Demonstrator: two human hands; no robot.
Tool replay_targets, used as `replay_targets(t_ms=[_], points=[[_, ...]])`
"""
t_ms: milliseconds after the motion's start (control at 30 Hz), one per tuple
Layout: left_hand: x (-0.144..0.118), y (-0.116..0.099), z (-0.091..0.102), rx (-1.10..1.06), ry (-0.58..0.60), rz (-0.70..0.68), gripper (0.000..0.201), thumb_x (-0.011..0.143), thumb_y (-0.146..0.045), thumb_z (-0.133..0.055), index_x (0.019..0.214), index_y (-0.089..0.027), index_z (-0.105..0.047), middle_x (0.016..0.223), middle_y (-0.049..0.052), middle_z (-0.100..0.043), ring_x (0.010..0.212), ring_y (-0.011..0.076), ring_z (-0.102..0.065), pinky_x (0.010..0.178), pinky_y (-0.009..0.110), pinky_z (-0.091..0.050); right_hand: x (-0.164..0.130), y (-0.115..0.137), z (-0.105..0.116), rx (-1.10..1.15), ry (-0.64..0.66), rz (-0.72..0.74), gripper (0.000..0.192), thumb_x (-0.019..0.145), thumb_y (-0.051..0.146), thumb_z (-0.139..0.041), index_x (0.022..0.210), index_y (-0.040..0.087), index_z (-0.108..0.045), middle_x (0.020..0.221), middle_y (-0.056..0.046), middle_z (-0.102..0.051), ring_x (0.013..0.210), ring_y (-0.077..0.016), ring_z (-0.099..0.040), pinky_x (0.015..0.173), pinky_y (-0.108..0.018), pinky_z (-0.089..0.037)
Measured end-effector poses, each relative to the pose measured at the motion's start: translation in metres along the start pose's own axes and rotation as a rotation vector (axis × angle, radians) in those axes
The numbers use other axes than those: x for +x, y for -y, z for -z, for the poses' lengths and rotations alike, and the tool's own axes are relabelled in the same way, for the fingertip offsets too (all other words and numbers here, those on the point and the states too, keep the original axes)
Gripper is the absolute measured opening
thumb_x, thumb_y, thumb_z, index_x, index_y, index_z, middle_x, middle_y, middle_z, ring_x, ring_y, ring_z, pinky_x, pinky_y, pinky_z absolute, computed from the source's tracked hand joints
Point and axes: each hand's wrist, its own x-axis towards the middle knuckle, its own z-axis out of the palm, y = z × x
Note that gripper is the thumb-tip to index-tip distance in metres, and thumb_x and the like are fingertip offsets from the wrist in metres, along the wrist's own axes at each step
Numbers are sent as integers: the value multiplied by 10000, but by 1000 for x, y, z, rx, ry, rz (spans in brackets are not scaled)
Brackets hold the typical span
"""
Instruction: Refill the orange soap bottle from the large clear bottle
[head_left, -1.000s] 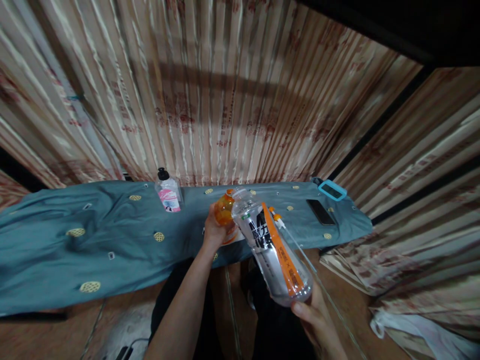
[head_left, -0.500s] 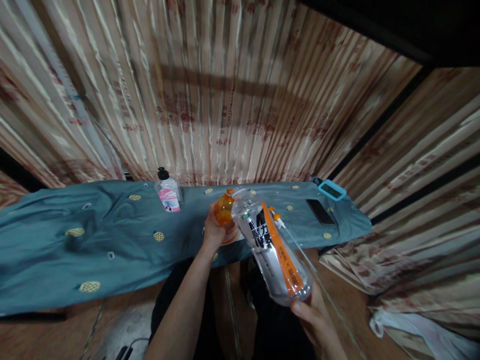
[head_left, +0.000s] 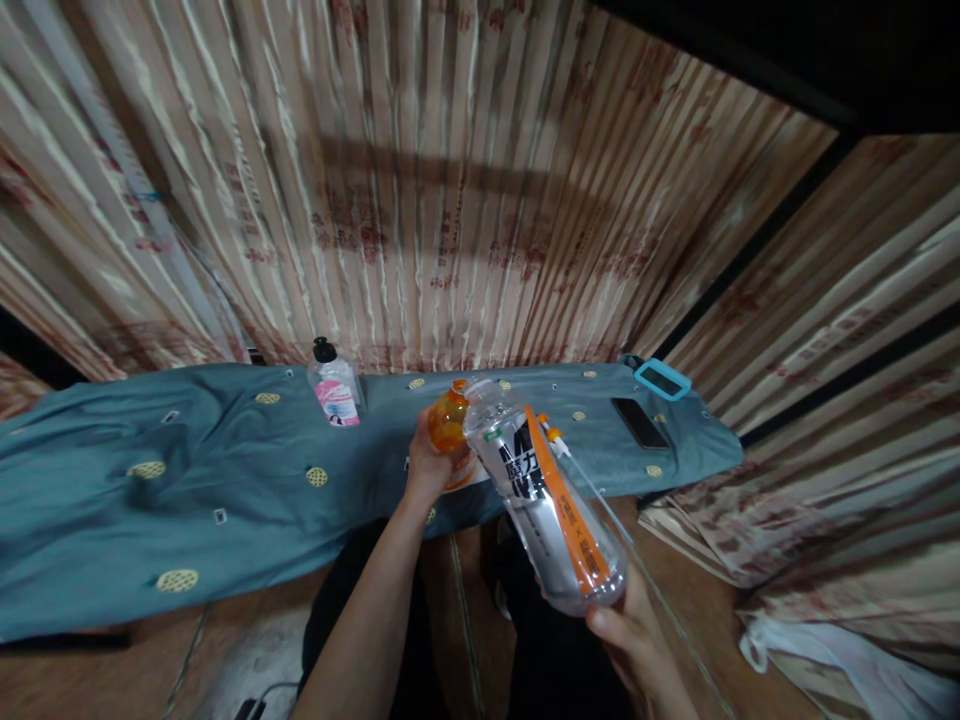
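My right hand (head_left: 637,650) grips the base of a large clear plastic bottle (head_left: 544,495) with a black-and-orange label. The bottle is tilted, its open mouth pointing up and away, right beside an orange bottle (head_left: 448,425). My left hand (head_left: 424,467) is wrapped around that orange bottle, which stands near the front edge of a table under a teal cloth (head_left: 225,480). Behind the clear bottle a white and orange spray nozzle (head_left: 553,436) pokes out.
A small pump bottle with a pink label (head_left: 334,385) stands at the back of the table. A dark phone (head_left: 639,422) and a blue-framed item (head_left: 663,379) lie at the right end. Striped curtains (head_left: 450,200) hang behind and to the right. My dark-clothed legs are below.
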Motion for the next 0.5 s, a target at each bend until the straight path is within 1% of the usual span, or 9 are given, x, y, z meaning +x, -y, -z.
replay_targets(t_ms=[133, 300, 500], points=[[1, -1, 0, -27, -6, 35, 591, 547, -329, -776, 1065, -204, -519, 1006, 47, -683, 897, 238, -671, 816, 375, -536, -2, 1, -2, 10, -36, -25, 863, 485, 426, -946, 1275, 278, -633, 1208, -72, -754, 1161, -363, -632, 1006, -449, -453], [1, -2, 0, -8, -11, 57, 603, 535, -313, -780, 1070, -207, -522, 997, 42, -691, 895, 243, -679, 811, 373, -538, -2, -6, 5, 7, -58, -52, 898, 476, 443, -947, 1299, 317, -610, 1240, -31, -739, 1206, -345, -612, 1027, -419, -447], [1, -2, 0, -5, -16, 46, 611, 539, -292, -783, 1086, -215, -524, 1026, 45, -702, 917, 242, -687, 826, 367, -539, 3, -15, 13, 10, 45, 15, 873, 539, 438, -919, 1333, 317, -576, 1284, -53, -716, 1193, -356, -623, 1017, -445, -463]])
